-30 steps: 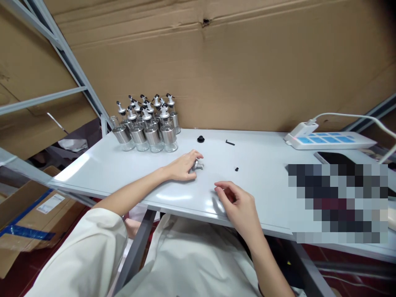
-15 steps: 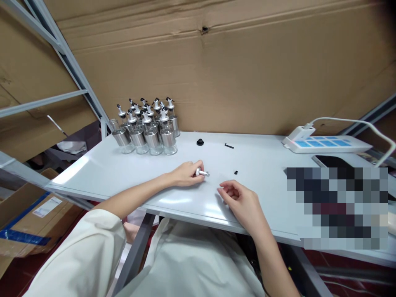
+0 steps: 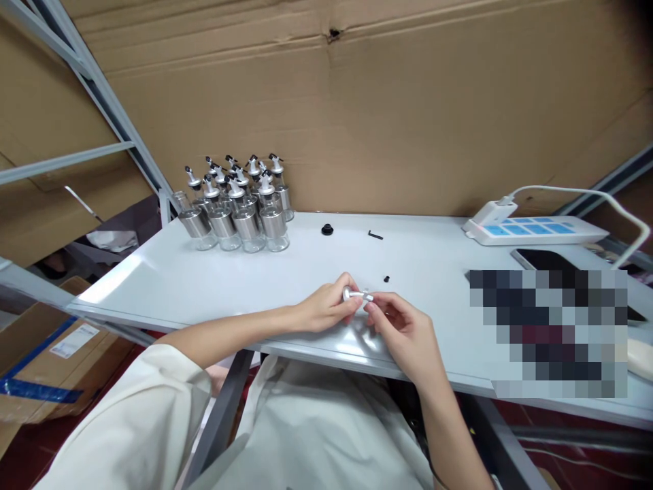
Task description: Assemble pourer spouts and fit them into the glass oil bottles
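Observation:
My left hand [image 3: 329, 304] is closed around the base of a silver bottle pourer spout [image 3: 356, 295], whose narrow end points right. At that end, the thumb and fingertips of my right hand [image 3: 408, 330] pinch the tip. Whether a small part sits between those fingertips is hidden. Beyond my hands on the white table lie a tiny black cap [image 3: 386, 279], a black L-shaped piece [image 3: 375, 235] and a round black stopper [image 3: 327, 230]. Glass oil bottles [image 3: 248, 228] with steel sleeves stand grouped at the back left, most fitted with similar pourers; one at the left end has a bare neck.
A white power strip [image 3: 541, 230] with a plugged-in charger [image 3: 492, 219] and cable lies at the back right. Nearer is a phone [image 3: 541, 258], beside a blurred-out patch. Cardboard [image 3: 388, 122] walls the back edge. A metal frame [image 3: 117, 109] rises at left.
My left hand has moved right and nearer with the pourer spout. My right hand has met it and now pinches its tip. The view has shifted slightly.

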A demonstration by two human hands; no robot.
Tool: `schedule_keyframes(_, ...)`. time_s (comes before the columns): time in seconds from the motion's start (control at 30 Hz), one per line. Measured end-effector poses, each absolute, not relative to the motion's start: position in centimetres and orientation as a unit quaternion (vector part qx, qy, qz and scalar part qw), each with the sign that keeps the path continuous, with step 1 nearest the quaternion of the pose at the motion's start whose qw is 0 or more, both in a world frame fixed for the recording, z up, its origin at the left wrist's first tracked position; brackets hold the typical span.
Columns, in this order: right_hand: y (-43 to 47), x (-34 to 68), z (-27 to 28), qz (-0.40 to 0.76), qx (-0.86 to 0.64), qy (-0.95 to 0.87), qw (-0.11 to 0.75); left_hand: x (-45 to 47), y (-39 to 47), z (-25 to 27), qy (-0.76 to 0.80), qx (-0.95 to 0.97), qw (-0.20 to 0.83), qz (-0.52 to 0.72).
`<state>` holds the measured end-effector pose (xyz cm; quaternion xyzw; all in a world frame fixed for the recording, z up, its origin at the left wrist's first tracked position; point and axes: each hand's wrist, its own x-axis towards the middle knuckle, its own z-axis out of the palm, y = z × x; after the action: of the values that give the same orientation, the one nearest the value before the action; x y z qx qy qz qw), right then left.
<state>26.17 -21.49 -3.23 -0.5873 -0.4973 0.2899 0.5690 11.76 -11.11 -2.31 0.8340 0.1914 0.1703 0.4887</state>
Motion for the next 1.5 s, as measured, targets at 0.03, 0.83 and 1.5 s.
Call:
schedule_keyframes(0.03, -21.5, 26.2, -3.3, 0.295, -0.580, -0.496, 0.575, 11.7, -10.9, -2.3, 0.187, 0.840, 0.484, 0.159)
schedule_keyframes(0.83, -21.3, 26.6, -3.3, 0.256, -0.603, -0.585, 0.479, 10.2, -8.7, -3.1, 0.053, 0.962, 0.216, 0.160)
schedule_keyframes(1.5, -21.6, 26.6, -2.9, 0.315, -0.584, -0.594, 0.455, 10.3, -8.8, -2.8, -0.017, 0.970, 0.162, 0.179)
